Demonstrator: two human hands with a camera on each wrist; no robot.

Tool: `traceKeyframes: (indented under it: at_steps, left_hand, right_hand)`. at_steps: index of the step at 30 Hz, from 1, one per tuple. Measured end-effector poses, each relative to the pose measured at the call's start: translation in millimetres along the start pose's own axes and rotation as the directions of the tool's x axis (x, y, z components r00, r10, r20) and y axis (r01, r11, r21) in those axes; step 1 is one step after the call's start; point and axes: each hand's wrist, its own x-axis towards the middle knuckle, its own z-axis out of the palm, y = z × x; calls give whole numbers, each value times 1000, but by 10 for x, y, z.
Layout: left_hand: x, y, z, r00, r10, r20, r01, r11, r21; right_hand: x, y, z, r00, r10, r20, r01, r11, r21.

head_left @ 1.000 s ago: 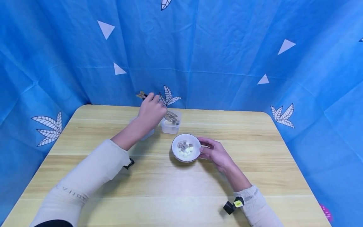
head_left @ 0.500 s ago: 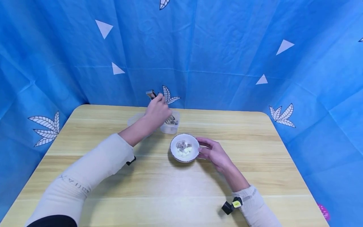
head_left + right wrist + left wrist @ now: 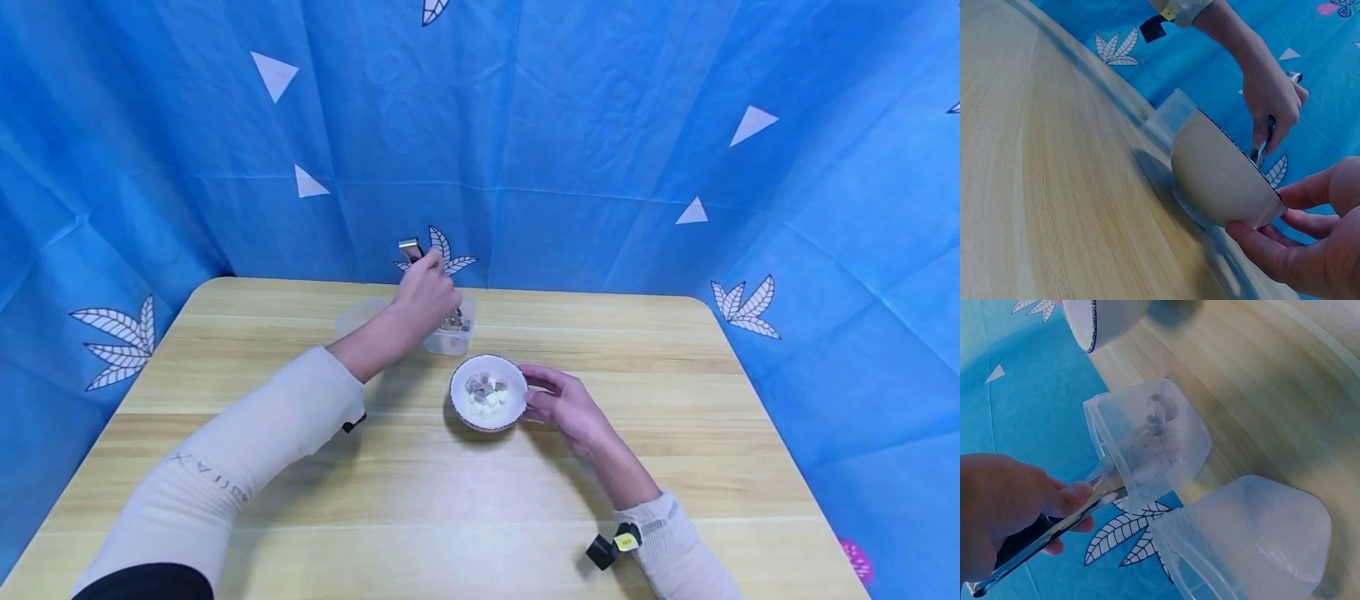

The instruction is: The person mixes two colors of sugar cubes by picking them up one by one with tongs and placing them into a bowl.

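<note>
My left hand point(image 3: 427, 287) grips metal tongs point(image 3: 1022, 556) with a dark handle part, their lower ends reaching into a clear plastic container point(image 3: 1191, 437). Greyish pieces point(image 3: 465, 327) lie in that container around the tong ends, which show only blurred through its wall. My right hand point(image 3: 1316, 231) holds a bowl point(image 3: 1216, 169) at its right side, thumb low on the outer wall and fingers near the rim. White inside with a dark-patterned rim, the bowl stands upright in the head view and contains grey-brown cubes point(image 3: 480, 385) and small white pieces point(image 3: 489, 406).
A second clear container point(image 3: 1272, 531) stands to the left of the first, partly behind my left forearm in the head view. Both are near the far edge of the wooden table point(image 3: 480, 500). A blue patterned curtain point(image 3: 570, 125) hangs directly behind it.
My left hand has moved a little to the right with the tongs, whose upper end has swung right and stands steeper. More of the second container shows. The right hand and bowl have stayed put.
</note>
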Motion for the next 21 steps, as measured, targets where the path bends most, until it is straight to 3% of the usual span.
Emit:
traceKeyframes:
  at_steps: [15,21]
  left_hand:
    - [89,5,-66,992,45,121,-49,998,32]
    - [93,-11,-60,991,63,117,-67,997,37]
  right_hand:
    - [-17,-8,-6,999,-8,32,7,1000,15]
    - [-17,-22,-3,1000,4,10,-5,1000,13]
